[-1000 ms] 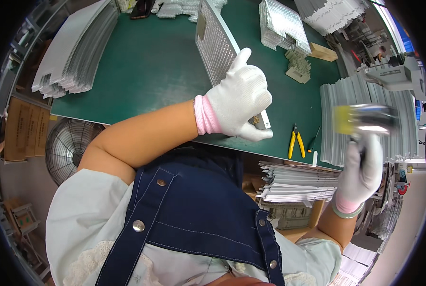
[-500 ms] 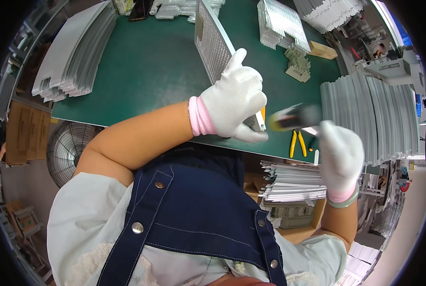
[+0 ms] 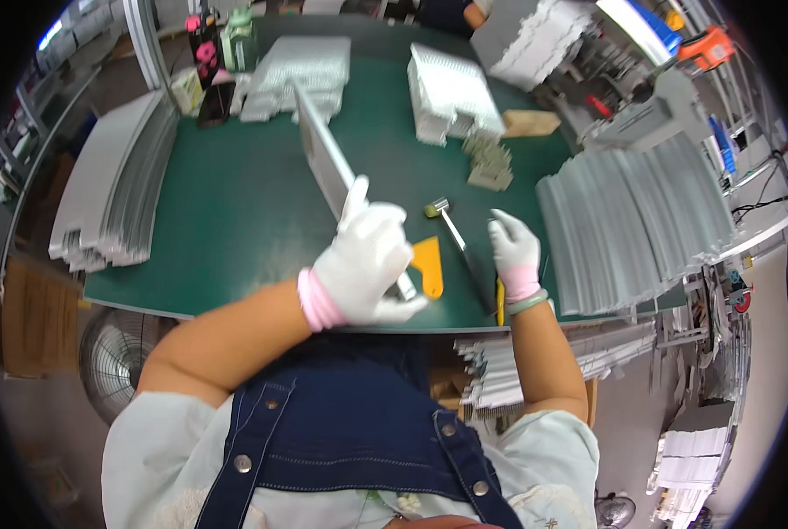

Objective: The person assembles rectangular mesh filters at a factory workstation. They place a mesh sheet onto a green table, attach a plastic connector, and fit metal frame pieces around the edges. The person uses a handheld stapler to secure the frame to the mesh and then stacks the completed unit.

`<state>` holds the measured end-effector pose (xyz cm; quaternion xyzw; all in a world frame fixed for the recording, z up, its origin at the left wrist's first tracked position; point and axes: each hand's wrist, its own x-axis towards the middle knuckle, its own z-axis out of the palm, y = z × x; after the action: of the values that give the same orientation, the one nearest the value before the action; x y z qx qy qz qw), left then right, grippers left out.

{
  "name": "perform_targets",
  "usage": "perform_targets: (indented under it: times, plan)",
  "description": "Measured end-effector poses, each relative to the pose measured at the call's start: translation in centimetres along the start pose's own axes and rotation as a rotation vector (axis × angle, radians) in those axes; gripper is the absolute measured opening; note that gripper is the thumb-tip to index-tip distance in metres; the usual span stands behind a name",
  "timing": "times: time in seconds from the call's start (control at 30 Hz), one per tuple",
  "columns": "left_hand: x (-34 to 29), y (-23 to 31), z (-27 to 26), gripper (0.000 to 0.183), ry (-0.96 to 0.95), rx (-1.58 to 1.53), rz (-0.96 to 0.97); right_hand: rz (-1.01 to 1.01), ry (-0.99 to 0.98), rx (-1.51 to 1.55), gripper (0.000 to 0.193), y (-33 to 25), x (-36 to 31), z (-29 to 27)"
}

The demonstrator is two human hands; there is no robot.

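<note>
My left hand [image 3: 367, 264], in a white glove with a pink cuff, grips a long thin grey panel [image 3: 323, 159] that stands on its edge on the table. The panel slants away toward the far left. A yellow scraper [image 3: 429, 266] lies just right of this hand. Further right, a small mallet [image 3: 452, 231] rests on the table, its head pointing away and its dark handle toward me. My gloved right hand [image 3: 515, 247] is beside the mallet, fingers partly apart, with nothing seen in it. Pliers with yellow handles [image 3: 500, 302] lie partly hidden below that hand.
The green table [image 3: 226, 212] carries a panel stack [image 3: 112, 176] at left and another [image 3: 632, 225] at right. At the back are bubble-wrapped packs [image 3: 301, 66], a silver pile [image 3: 451, 88], small grey-green parts [image 3: 489, 163] and a wooden block [image 3: 531, 123]. Another person's arm [image 3: 475, 14] shows beyond.
My right hand has let go of the mallet, which now lies on the table. The left hand still holds the panel. The view has shifted, showing more of the table's far side.
</note>
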<state>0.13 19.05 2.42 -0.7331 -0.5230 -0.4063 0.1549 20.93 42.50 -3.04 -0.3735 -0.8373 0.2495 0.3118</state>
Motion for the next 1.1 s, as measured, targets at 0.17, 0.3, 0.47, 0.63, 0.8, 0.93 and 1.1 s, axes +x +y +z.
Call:
perform_targets:
  times: [0.17, 0.3, 0.47, 0.63, 0.8, 0.93, 1.1]
  plan:
    - [0.1, 0.5, -0.4, 0.042, -0.013, 0.048, -0.027, -0.16, 0.658, 0.668, 0.04, -7.7, 12.3, -13.3]
    - [0.0, 0.3, 0.2, 0.045, -0.064, 0.006, -0.023, -0.294, 0.572, 1.165, 0.034, -13.5, 19.3, -22.1]
    - [1.1, 0.5, 1.4, 0.04, -0.026, -0.017, -0.023, -0.778, 0.348, 0.054, 0.037, -11.8, 25.2, -26.5]
    - [2.0, 0.5, 1.7, 0.035, -0.099, -0.011, -0.046, -0.705, 0.412, 0.248, 0.038, -14.8, 20.1, -22.4]
    - [2.0, 0.4, 2.8, 0.042, -0.057, -0.159, -0.112, -0.675, 0.474, 0.371, 0.039, -16.6, 12.5, -17.6]
    - [1.8, 0.3, 3.5, 0.043, -0.058, -0.159, -0.151, -0.704, 0.498, 0.431, 0.039, -18.0, 9.5, -16.1]
    - [1.8, 0.1, 3.6, 0.042, -0.137, -0.093, -0.142, -0.75, 0.504, 0.473, 0.04, -19.6, 7.4, -15.3]
